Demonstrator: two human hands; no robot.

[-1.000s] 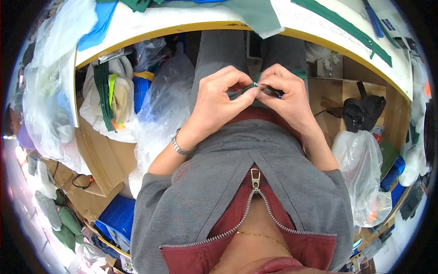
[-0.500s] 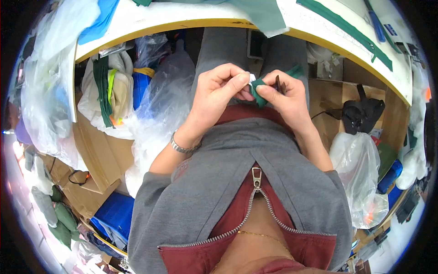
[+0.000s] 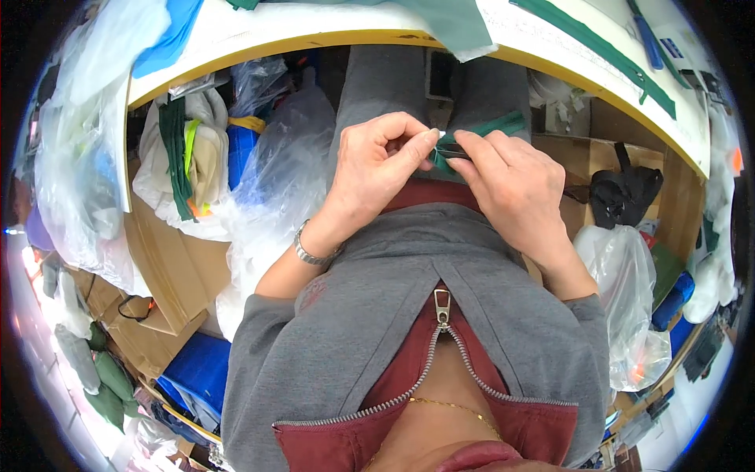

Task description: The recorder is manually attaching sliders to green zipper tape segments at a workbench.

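Above my lap, my left hand [image 3: 370, 169] pinches the end of a green fabric strip [image 3: 502, 124] between thumb and forefinger. A pale thread seems to run from that pinch. Closed around small dark thread snips [image 3: 453, 150], my right hand [image 3: 515, 181] has their blades pointing left at the pinched end. The blades lie close to my left fingertips. Part of the green strip passes behind my right fingers and shows again beyond them, over my thigh. My right palm hides most of the snips' handles.
A white table [image 3: 307, 23] with a yellow edge curves in front of me, bearing green strips [image 3: 598, 51] and blue fabric [image 3: 168, 39]. Plastic bags [image 3: 275, 157] and cardboard [image 3: 177, 267] crowd the left. To the right are a black strapped item [image 3: 625, 195] and a clear bag [image 3: 617, 299].
My right hand has turned over and let go of the green fabric, bringing the snips' blades forward to my left fingertips. My left hand stays nearly in place.
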